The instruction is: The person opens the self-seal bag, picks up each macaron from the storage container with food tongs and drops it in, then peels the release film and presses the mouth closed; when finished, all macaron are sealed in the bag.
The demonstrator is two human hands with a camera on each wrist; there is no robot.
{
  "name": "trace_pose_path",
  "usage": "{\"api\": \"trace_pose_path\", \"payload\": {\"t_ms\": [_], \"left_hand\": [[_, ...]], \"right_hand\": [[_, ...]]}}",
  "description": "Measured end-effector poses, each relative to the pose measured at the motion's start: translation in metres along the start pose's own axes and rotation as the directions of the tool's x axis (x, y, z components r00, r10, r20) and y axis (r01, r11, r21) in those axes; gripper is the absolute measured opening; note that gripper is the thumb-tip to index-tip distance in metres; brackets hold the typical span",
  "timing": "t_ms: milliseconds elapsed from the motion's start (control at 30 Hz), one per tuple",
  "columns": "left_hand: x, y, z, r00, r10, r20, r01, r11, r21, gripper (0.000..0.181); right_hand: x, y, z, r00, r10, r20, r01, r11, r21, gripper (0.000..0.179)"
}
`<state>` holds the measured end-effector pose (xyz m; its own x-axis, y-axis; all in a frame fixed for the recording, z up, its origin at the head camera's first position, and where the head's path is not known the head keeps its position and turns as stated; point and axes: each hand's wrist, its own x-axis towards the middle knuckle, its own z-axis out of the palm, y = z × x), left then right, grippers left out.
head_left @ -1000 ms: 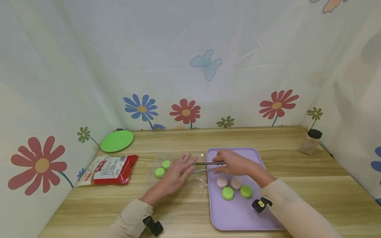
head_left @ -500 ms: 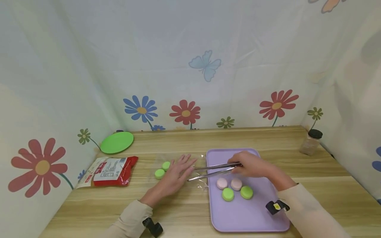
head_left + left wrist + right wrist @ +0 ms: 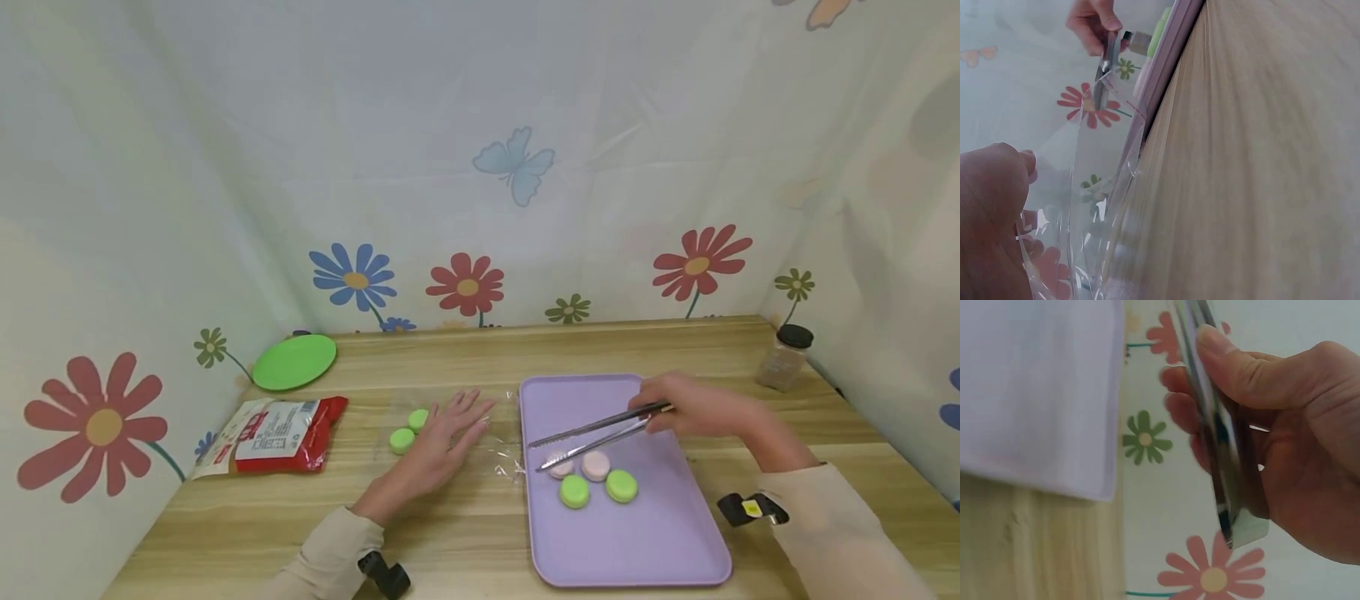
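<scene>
My left hand (image 3: 442, 437) rests with its fingers stretched out on a clear plastic bag (image 3: 501, 433), whose crinkled open end lies beside the tray. Two green macarons (image 3: 402, 440) show in the bag, left of the hand. In my right hand (image 3: 697, 408) I grip metal tongs (image 3: 600, 426) near their joined end; the right wrist view shows thumb and fingers around the tongs. Nothing is between the spread tips, which hang over the purple tray (image 3: 622, 550). On the tray sit two pale pink macarons (image 3: 596, 466), one overlapped by the tongs, and two green macarons (image 3: 575, 492).
At the back left lies a green plate (image 3: 295, 362). A red and white packet (image 3: 273, 435) is in front of it. A jar with a black lid (image 3: 782, 358) stands at the back right, and a printed curtain surrounds the wooden table (image 3: 450, 542).
My right hand has drawn the tongs rightward, from the bag's mouth to above the tray, and their arms have spread wider. The left hand stays on the bag.
</scene>
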<state>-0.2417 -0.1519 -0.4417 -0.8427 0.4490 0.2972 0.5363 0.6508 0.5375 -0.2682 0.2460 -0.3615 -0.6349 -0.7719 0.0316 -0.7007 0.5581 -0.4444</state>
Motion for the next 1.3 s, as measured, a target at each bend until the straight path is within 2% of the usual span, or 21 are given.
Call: {"api": "trace_pose_path", "payload": {"t_ms": [167, 300, 600, 800, 933, 1167, 1300], "left_hand": [[-0.001, 0.001, 0.000, 1.000, -0.001, -0.005, 0.001, 1.000, 0.003, 0.047], [-0.001, 0.001, 0.000, 1.000, 0.003, -0.005, -0.003, 1.000, -0.002, 0.048], [-0.001, 0.000, 0.000, 1.000, -0.001, 0.008, 0.001, 1.000, -0.001, 0.049], [-0.001, 0.002, 0.000, 1.000, -0.004, 0.002, 0.004, 1.000, -0.012, 0.049], [0.000, 0.002, -0.001, 1.000, 0.003, -0.005, -0.003, 1.000, -0.014, 0.049], [0.000, 0.001, -0.001, 1.000, -0.004, 0.003, 0.004, 1.000, -0.007, 0.049], [0.000, 0.001, -0.001, 1.000, -0.008, 0.008, 0.008, 1.000, 0.004, 0.049]], "right_hand": [[-0.014, 0.002, -0.015, 0.999, 0.046, 0.016, -0.046, 0.999, -0.005, 0.016], [-0.019, 0.003, -0.019, 0.996, 0.078, 0.049, -0.079, 0.997, 0.014, 0.016], [-0.012, 0.006, -0.010, 0.991, 0.109, 0.076, -0.111, 0.993, 0.026, 0.010], [-0.012, 0.005, -0.010, 0.993, 0.107, 0.041, -0.107, 0.994, -0.002, 0.012], [-0.015, 0.004, -0.014, 0.996, 0.091, -0.019, -0.092, 0.993, -0.073, 0.014], [-0.017, 0.000, -0.017, 0.990, 0.115, -0.076, -0.125, 0.983, -0.135, 0.030], [-0.010, -0.004, -0.012, 0.992, 0.071, -0.105, -0.089, 0.981, -0.172, 0.025]]}}
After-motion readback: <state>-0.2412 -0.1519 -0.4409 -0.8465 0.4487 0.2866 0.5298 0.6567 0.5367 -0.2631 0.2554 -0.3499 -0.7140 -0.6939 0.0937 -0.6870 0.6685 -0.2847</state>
